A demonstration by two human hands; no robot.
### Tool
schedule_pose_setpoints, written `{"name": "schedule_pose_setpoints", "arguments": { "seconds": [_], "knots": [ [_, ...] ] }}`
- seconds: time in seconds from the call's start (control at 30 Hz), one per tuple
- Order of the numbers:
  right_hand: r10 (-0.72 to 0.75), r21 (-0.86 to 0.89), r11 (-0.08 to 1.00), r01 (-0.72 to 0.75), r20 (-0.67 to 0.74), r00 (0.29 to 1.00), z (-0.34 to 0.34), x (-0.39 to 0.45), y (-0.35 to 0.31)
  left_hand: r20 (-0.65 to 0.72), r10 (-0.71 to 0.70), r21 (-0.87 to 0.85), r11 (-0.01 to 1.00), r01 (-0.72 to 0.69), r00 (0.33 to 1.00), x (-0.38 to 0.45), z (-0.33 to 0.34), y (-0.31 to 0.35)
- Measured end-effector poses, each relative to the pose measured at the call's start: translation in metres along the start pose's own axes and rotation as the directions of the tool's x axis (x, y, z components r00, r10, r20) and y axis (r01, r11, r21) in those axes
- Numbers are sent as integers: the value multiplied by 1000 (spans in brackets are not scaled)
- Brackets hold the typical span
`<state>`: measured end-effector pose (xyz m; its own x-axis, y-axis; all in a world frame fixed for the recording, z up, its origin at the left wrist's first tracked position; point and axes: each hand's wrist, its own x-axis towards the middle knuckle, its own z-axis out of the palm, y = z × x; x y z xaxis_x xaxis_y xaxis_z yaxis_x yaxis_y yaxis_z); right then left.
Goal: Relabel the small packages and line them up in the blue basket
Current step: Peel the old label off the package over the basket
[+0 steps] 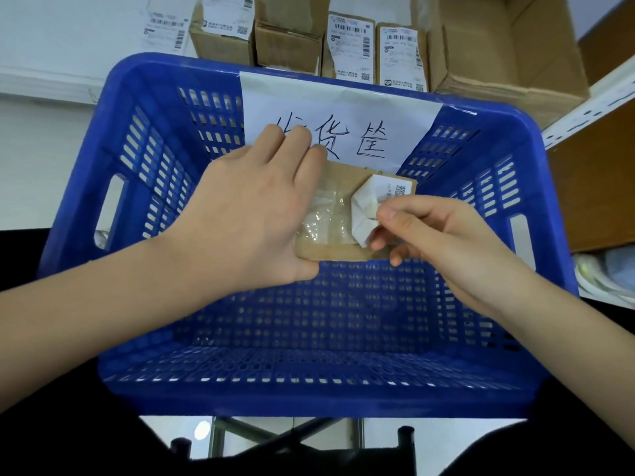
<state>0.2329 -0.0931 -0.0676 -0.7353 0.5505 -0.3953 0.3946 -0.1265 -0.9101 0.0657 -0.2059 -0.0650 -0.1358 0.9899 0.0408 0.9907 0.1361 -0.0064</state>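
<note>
Cardboard package mid-frame over blue basket: left hand grips it, right hand pinches crumpled label, apparently half-peeled.

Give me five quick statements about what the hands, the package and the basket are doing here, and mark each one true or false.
1. The left hand grips the small cardboard package above the blue basket. True.
2. The right hand is empty and resting on the basket rim. False: its fingers pinch a crumpled white label partly peeled off the package.
3. Packages already lie lined up on the basket floor. False: none shows on the visible basket floor.
4. A white paper sign with handwritten characters hangs on the basket's far wall. True.
5. Labelled cardboard boxes stand behind the basket. True.
</note>
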Motion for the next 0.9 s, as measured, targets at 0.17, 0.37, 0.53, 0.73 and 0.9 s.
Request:
{"name": "schedule_pose_setpoints", "arguments": {
  "seconds": [0.17, 0.37, 0.53, 0.73, 0.9],
  "knots": [
    [-77, -232, 970, 68, -31, 997, 5, 0, 3, 19, 14, 27, 1000, -15, 1000, 2, 0, -1],
    [-78, -205, 978, 42, -172, 982, 4, 4, 7, 17, 32, 25, 999, -33, 999, 2, 0, 1],
    [-90, -371, 929, 10, -201, 976, 4, 8, 13, 0, 56, 61, 997, -56, 998, 1, 3, 5],
    [-441, -903, 427, 44, -166, 882, 17, 14, 19, 34, 17, 122, 992, -21, 999, 1, 8, 16],
    [-446, -944, 315, 98, -56, 893, 18, 17, 16, 32, 0, 104, 995, -3, 999, 2, 13, 16]
  ]
}}
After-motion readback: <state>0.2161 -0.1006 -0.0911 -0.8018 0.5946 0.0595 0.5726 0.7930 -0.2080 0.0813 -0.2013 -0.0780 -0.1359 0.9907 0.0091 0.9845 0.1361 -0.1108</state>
